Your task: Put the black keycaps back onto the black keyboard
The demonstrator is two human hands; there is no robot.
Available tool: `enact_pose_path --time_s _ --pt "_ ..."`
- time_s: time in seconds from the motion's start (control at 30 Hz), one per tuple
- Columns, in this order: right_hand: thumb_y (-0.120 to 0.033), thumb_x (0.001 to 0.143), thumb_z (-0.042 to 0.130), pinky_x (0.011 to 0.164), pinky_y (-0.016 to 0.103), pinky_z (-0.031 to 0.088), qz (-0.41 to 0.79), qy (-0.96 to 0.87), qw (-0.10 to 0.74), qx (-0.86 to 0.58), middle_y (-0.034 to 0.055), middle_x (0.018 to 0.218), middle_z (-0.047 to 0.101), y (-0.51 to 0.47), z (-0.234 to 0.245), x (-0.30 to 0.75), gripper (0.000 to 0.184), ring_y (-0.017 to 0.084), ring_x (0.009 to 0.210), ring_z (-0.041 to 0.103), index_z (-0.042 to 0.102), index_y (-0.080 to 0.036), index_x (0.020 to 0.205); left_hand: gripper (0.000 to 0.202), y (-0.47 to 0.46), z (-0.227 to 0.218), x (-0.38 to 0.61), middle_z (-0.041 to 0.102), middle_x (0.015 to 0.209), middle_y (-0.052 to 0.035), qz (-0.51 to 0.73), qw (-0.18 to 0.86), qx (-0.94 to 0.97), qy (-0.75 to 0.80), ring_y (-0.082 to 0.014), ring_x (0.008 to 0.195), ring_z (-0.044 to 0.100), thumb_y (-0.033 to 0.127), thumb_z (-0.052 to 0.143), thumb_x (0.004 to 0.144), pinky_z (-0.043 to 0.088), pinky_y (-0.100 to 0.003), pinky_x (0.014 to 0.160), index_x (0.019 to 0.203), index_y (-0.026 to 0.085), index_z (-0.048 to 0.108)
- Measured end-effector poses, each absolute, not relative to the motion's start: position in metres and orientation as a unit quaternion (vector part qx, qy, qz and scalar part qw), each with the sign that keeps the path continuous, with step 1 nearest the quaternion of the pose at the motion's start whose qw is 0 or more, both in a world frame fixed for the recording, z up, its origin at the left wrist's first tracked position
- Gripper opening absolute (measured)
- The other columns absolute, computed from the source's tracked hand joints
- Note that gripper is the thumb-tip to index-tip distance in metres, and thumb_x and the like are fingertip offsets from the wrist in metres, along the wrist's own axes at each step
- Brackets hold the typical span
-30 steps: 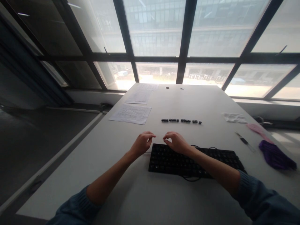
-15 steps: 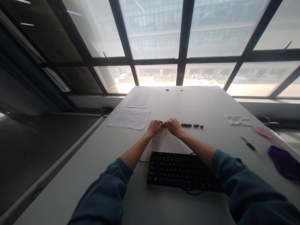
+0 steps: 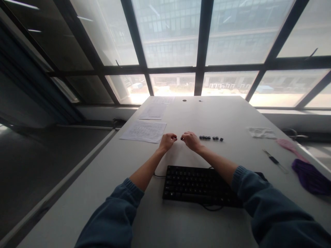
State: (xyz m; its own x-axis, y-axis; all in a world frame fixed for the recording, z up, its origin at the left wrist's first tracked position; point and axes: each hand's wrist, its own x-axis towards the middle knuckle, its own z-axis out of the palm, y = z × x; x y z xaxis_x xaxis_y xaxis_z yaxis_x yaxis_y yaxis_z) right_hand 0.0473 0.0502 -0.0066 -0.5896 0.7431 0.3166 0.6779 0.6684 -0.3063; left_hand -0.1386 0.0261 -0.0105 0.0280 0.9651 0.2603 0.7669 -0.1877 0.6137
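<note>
My left hand (image 3: 167,142) is closed above the white table, its thumb and fingertips pinching a small black piece that looks like a keycap (image 3: 176,138). Just across a narrow gap, my right hand (image 3: 190,140) pinches another small black keycap (image 3: 182,138). Right of that hand, several loose black keycaps (image 3: 205,137) lie in a row, with one keycap (image 3: 221,139) at its far end. A black keyboard (image 3: 191,184) lies nearer to me, partly covered by my right forearm.
Printed paper sheets (image 3: 144,131) lie on the table (image 3: 222,117) to the left. On the right are a white cloth (image 3: 262,132), a thin tool with a dark grip (image 3: 274,160), a pink item (image 3: 288,145) and a purple cloth-like item (image 3: 310,177). A cable (image 3: 159,176) runs beside the keyboard.
My hands have moved apart, the left one shifting to the left. The black pieces that were together between the fingertips are now separate, one in each hand.
</note>
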Motion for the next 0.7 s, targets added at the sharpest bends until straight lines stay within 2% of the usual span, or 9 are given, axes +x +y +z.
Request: enact_pose_path --time_s 0.23,0.4,0.6,0.7 --pt "-0.015 0.088 0.069 0.075 0.025 0.047 0.165 -0.881 0.269 -0.352 0.0035 0.087 0.072 -0.026 0.002 0.090 0.010 0.015 0.078 0.065 0.077 -0.020 0.092 0.017 -0.061 0.009 -0.140 0.077 0.079 -0.0033 0.340 0.180 0.705 0.595 -0.0182 0.074 0.067 0.035 0.076 0.079 0.052 -0.029 0.076 0.090 0.023 0.081" --pt "-0.011 0.086 0.067 0.073 0.026 0.048 0.290 -0.860 0.285 -0.310 0.0036 0.087 0.071 -0.075 -0.003 0.105 0.017 0.015 0.077 0.064 0.078 -0.021 0.094 0.011 -0.107 0.002 -0.125 0.079 0.085 -0.0019 0.341 0.264 0.725 0.537 -0.0192 0.084 0.067 0.027 0.075 0.080 0.052 -0.030 0.081 0.088 0.026 0.082" --pt "-0.007 0.084 0.066 0.078 0.027 0.047 0.285 -0.867 0.272 -0.305 0.0043 0.088 0.071 -0.084 -0.005 0.100 0.020 0.016 0.080 0.064 0.078 -0.021 0.092 0.012 -0.115 -0.009 -0.116 0.079 0.084 -0.0032 0.337 0.284 0.723 0.532 -0.0209 0.088 0.066 0.022 0.073 0.079 0.053 -0.030 0.079 0.087 0.024 0.082" --pt "-0.007 0.084 0.065 0.079 0.028 0.047 0.273 -0.873 0.263 -0.307 0.0050 0.088 0.071 -0.083 -0.006 0.099 0.020 0.017 0.081 0.064 0.078 -0.020 0.093 0.011 -0.115 -0.011 -0.116 0.079 0.085 -0.0021 0.338 0.266 0.730 0.532 -0.0208 0.087 0.066 0.022 0.073 0.080 0.052 -0.032 0.083 0.086 0.025 0.082"
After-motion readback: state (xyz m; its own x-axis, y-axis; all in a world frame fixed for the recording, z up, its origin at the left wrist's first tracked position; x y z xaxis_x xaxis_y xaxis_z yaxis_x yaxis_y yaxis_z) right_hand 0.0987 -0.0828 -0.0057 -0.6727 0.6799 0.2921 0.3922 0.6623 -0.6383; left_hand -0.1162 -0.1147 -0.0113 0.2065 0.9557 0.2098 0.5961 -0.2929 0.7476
